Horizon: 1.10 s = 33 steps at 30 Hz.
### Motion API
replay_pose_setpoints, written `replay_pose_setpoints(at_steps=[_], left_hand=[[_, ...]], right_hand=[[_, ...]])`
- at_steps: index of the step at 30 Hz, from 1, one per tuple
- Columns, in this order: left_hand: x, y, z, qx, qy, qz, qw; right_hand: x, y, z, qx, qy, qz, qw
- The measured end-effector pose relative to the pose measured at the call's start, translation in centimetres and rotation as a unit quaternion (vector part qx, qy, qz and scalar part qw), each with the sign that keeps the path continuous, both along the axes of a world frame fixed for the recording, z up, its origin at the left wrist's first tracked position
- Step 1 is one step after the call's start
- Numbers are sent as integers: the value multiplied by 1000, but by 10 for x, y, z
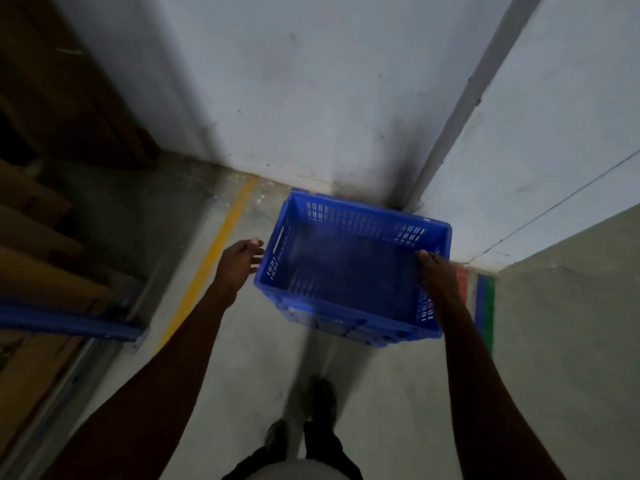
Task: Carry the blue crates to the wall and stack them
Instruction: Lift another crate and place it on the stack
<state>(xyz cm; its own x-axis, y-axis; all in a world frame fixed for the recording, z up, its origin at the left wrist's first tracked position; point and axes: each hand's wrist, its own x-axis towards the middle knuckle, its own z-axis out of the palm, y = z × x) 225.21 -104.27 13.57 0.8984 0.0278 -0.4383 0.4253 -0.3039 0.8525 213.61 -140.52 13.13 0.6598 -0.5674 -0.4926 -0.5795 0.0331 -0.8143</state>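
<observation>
An empty blue crate (349, 268) with slotted sides sits close to the wall corner, its open top facing up. It appears to rest on other blue plastic beneath it, but the blur hides the detail. My left hand (240, 261) hovers just off the crate's left side, fingers spread, not touching it. My right hand (438, 271) lies on the crate's right rim, fingers over the edge.
White walls (311, 98) meet in a corner just behind the crate. A yellow floor line (211, 258) runs at the left. A blue rack beam (69, 322) with cardboard boxes stands at far left. Coloured floor tape (485, 306) lies to the right. My feet (304, 420) are below.
</observation>
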Motion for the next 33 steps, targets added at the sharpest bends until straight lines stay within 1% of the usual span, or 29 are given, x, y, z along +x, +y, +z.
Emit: replay_pose_setpoints(at_steps=[2, 6, 9, 11, 13, 16, 17, 20, 23, 26, 29, 33], left_hand=[[-34, 16, 24, -36, -12, 34, 999], [-104, 66, 43, -92, -34, 131, 986], [-166, 106, 52, -113, -44, 227, 966], [-213, 130, 57, -111, -55, 284, 951], [-262, 152, 59, -102, -61, 319, 940], [-348, 185, 58, -99, -69, 379, 917], [-382, 198, 57, -100, -74, 412, 903], [-483, 229, 59, -103, -84, 502, 855], [-596, 255, 64, -107, -98, 588, 796], [-710, 274, 65, -105, -110, 673, 724], [-820, 280, 65, -95, -109, 748, 648], [-940, 275, 60, -99, -125, 831, 532]], right_hand=[[-5, 27, 22, 61, -19, 31, 997], [-19, 88, 53, 80, -50, 85, 992], [-32, 143, 72, 103, -45, 149, 983], [-44, 185, 82, 130, -26, 214, 968], [-61, 228, 89, 156, -5, 272, 949], [-93, 295, 93, 155, 4, 384, 910], [-108, 320, 94, 158, 9, 425, 891], [-163, 393, 97, 121, 26, 538, 834], [-241, 465, 97, 99, 28, 616, 781], [-329, 530, 89, 98, 42, 684, 721], [-426, 589, 82, 91, 63, 750, 652], [-550, 654, 81, 92, 83, 825, 551]])
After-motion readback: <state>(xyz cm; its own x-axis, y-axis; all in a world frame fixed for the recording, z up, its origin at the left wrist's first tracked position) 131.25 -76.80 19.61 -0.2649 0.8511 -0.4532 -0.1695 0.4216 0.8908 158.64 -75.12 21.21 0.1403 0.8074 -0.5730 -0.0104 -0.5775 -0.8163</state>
